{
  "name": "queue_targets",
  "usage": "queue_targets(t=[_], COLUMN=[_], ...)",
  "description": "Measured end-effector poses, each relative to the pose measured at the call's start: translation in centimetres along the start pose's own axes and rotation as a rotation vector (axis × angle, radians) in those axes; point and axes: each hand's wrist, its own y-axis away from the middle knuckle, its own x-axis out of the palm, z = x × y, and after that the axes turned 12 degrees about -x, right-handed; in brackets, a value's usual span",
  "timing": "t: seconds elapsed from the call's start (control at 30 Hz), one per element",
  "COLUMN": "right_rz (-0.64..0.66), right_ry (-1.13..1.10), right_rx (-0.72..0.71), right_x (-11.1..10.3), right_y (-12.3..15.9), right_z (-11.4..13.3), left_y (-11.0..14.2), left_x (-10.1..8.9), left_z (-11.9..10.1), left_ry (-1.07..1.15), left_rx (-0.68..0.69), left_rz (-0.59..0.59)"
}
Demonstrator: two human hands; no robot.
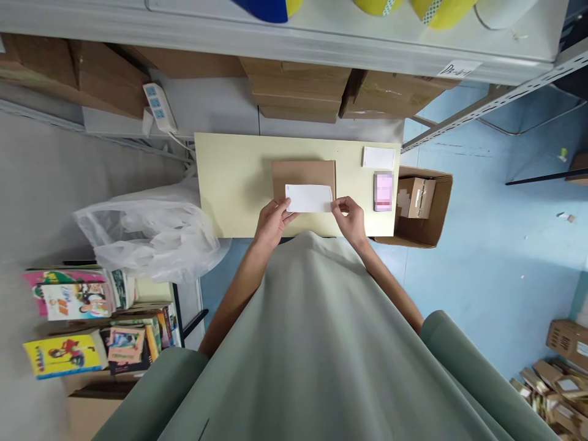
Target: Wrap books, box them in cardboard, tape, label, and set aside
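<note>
Between my two hands is a white paper slip, blank on the side facing me apart from tiny marks. My left hand pinches its left end with the thumb on top. At the right end, the fingers of my right hand pinch the corner. The slip is over the near part of a closed brown cardboard box, covering some of it. That box rests on a pale yellow tabletop. To the right on the table lie a stack of white slips and a pink printed pad or stack.
An open carton with a smaller box inside stands right of the table. Bulky clear plastic bags hang at the left, above stacked books. A shelf edge crosses the far side, near a power strip.
</note>
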Motion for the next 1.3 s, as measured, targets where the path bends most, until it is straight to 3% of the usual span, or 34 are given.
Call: queue_targets(t=[0.2, 0.53, 0.87, 1.3], right_rz=[-0.018, -0.051, -0.004, 0.087], right_ry=[0.039, 0.17, 0.402, 0.646], right_rx=[0.01, 0.019, 0.135, 0.219], right_x=[1.4, 2.5, 4.5, 5.8], right_y=[-1.5, -5.2, -6.4, -7.1], right_z=[-1.5, -3.2, -5.2, -4.7], left_y=[-1.6, -6.0, -11.5, -12.5], left_x=[-0.7, -0.2, -1.0, -1.0], left_z=[-0.3, 0.0, 1.6, 2.4], left_ry=[-0.023, -0.085, -0.438, -0.596], left_rx=[0.029, 0.14, 0.234, 0.262], left_rz=[0.011, -0.144, -0.389, -0.491])
